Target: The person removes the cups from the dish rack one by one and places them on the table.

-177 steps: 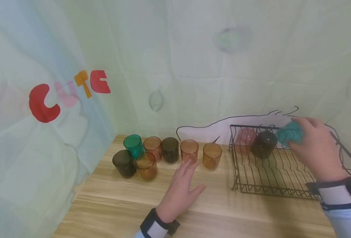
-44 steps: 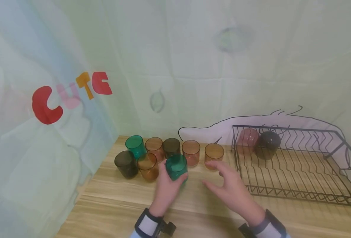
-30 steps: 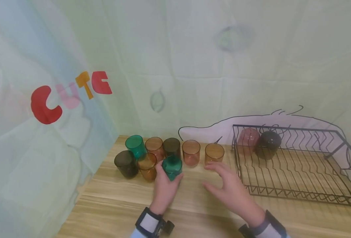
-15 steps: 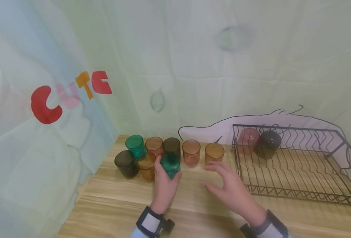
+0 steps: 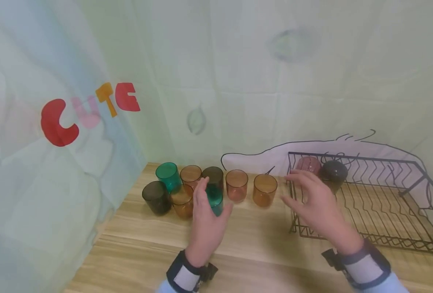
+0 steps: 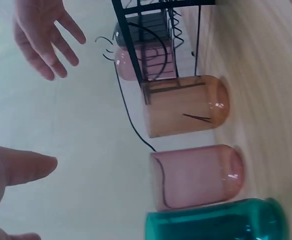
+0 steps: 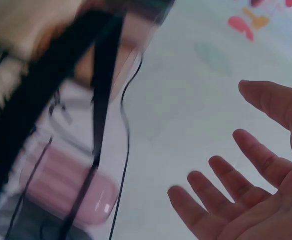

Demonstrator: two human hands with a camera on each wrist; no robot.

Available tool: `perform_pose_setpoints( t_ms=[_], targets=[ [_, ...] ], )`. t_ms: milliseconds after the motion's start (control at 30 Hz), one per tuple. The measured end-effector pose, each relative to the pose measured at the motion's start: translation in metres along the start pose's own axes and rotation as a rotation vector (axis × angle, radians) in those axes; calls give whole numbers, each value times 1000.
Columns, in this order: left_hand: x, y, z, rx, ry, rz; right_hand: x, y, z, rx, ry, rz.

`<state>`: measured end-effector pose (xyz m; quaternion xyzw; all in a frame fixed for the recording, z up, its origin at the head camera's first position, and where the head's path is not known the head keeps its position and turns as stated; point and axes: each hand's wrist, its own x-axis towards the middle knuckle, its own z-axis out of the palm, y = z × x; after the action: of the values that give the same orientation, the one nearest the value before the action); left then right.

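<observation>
My left hand (image 5: 207,228) is raised beside a green glass (image 5: 216,203), its fingers straight and thumb spread away from the glass. The green glass (image 6: 215,222) stands upright on the table in front of a dark grey glass (image 5: 214,177), partly hidden by the hand. Over the rack's near left corner, my right hand (image 5: 320,207) hovers with fingers apart and nothing between them. It is close to an upturned pink glass (image 5: 308,163) and an upturned dark glass (image 5: 334,173) in the black wire dish rack (image 5: 385,160).
Left of the hand stand another green glass (image 5: 168,177), a dark glass (image 5: 157,199), an amber glass (image 5: 182,205) and a peach glass (image 5: 191,175). A pink glass (image 5: 236,187) and an amber glass (image 5: 265,191) stand toward the rack. A printed curtain (image 5: 245,122) hangs behind.
A green glass was taken from the rack by my right hand, then held in my left and set among the others. The left hand has just let go; the right has moved back toward the rack.
</observation>
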<state>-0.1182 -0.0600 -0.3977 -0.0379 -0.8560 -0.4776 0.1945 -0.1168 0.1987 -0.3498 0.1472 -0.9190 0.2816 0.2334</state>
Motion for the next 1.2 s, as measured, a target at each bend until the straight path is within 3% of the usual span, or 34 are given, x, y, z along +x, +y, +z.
perform_pose_setpoints(
  t_ms=[333, 567, 800, 967, 1200],
  targets=[
    [-9, 17, 9, 60, -151, 248, 10, 46, -27, -121, -4, 83],
    [-12, 14, 19, 129, -270, 332, 16, 70, -40, -209, -53, 164],
    [-14, 10, 23, 203, -375, 352, 18, 82, -55, -250, -202, 227],
    [-13, 6, 25, 242, -392, 366, 32, 86, -66, -310, -304, 267],
    [-14, 2, 28, 277, -469, 311, 49, 101, -68, -337, -433, 366]
  ],
)
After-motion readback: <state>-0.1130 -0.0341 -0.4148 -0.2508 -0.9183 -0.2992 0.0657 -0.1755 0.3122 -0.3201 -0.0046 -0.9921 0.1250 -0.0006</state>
